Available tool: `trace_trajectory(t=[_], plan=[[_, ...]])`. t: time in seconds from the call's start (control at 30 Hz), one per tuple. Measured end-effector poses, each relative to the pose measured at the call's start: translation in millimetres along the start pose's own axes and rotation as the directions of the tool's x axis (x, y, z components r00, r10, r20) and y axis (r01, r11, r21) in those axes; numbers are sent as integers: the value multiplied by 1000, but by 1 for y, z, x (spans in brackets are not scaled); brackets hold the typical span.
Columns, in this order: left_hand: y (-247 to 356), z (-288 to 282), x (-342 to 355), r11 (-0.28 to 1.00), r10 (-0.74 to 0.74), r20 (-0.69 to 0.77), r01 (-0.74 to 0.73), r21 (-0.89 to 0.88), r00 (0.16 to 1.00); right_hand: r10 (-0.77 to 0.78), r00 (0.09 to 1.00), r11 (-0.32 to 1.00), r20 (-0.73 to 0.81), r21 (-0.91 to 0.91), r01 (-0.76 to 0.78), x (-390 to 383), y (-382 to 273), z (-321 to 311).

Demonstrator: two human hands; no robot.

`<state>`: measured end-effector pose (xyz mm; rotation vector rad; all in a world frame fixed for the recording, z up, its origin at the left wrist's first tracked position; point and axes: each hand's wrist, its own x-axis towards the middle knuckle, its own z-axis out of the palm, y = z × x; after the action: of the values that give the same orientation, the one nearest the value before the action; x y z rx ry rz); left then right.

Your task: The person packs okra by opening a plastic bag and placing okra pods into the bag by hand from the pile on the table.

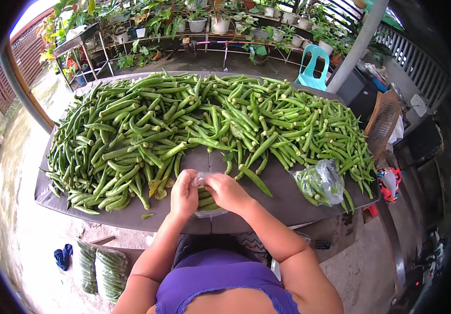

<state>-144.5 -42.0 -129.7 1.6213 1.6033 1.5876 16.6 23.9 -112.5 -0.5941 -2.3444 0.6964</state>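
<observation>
At the near edge of the table, a clear plastic bag (208, 203) with several okra pods inside stands between my hands. My left hand (184, 192) is closed on the left side of the bag's gathered top. Opposite it, my right hand (227, 191) pinches the same twisted neck of plastic. The fingertips of both hands nearly meet there. A large heap of loose green okra (131, 131) spreads over the table (225, 222) beyond my hands. One long okra pod (257, 181) lies just past my right hand.
Another clear bag of okra (320, 183) rests at the table's right. Two filled bags (111, 273) lie on the ground at lower left, near a dark blue cloth (63, 256). A turquoise chair (313, 68) and a grey post (359, 44) stand behind the table. Potted plants (219, 24) line the back.
</observation>
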Motion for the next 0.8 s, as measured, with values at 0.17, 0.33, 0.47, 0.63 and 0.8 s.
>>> trace_trajectory(t=[0.17,0.33,0.47,0.63,0.8], plan=[[17,-12,-6,975,23,121,-49,218,992,49,995,991,-92,-119,-59,-17,3,6],[50,-19,-28,910,11,90,-47,411,996,221,972,958,79,-205,-201,-22,-5,-15],[39,-29,-39,871,-95,203,-17,491,974,166,983,986,-73,-1,-167,-17,-12,-43],[20,-25,-49,900,-55,96,8,435,994,398,673,673,-623,-301,-676,-34,87,-133],[22,-18,-40,964,-135,61,118,237,989,503,636,418,-585,-479,-772,-50,142,-155]])
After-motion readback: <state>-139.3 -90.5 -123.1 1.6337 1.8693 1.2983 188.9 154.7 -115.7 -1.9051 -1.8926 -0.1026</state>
